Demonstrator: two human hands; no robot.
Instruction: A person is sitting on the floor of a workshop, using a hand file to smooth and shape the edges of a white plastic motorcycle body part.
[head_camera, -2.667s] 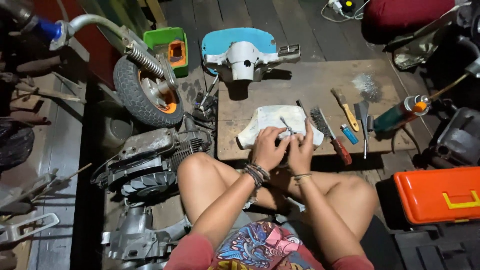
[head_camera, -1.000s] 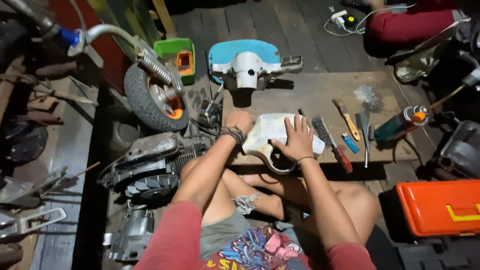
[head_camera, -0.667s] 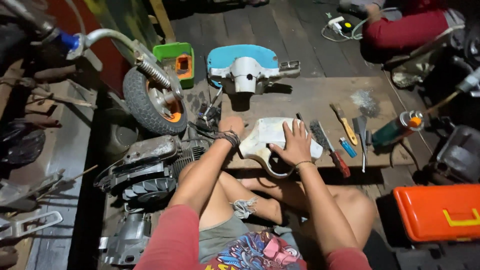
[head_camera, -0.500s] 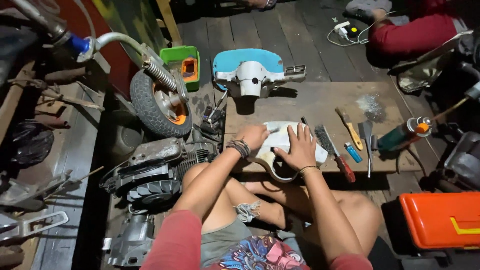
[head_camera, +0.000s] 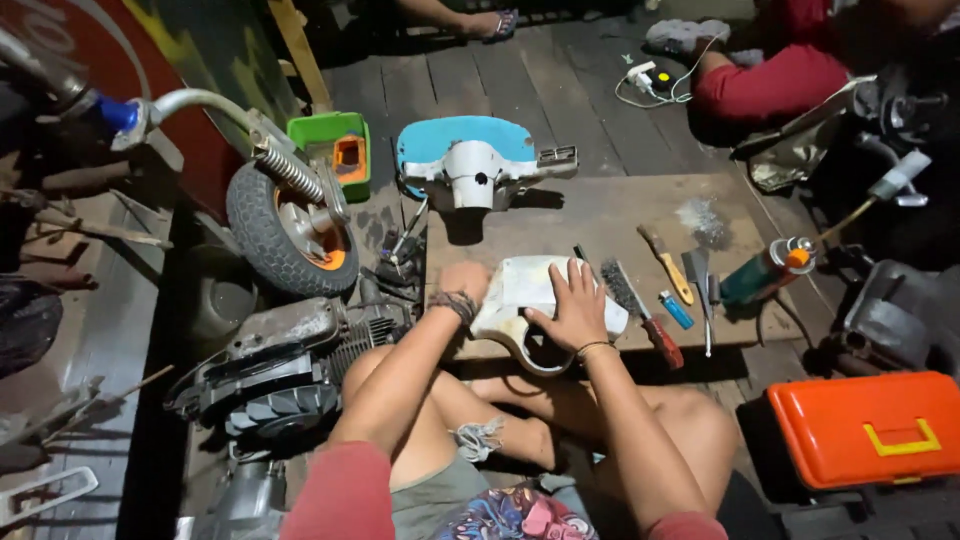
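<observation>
A person sits cross-legged at a low wooden board (head_camera: 600, 215). On it lies a white scooter cover (head_camera: 530, 290): left hand (head_camera: 462, 283) grips its left edge, right hand (head_camera: 574, 308) presses flat, fingers spread (steadying pressure should stay even).

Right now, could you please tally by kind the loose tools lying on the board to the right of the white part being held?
Wire brush: 1
Yellow-handled brush: 1
Blue lighter: 1
Metal scraper: 1
Spray can: 1
Total: 5
</observation>
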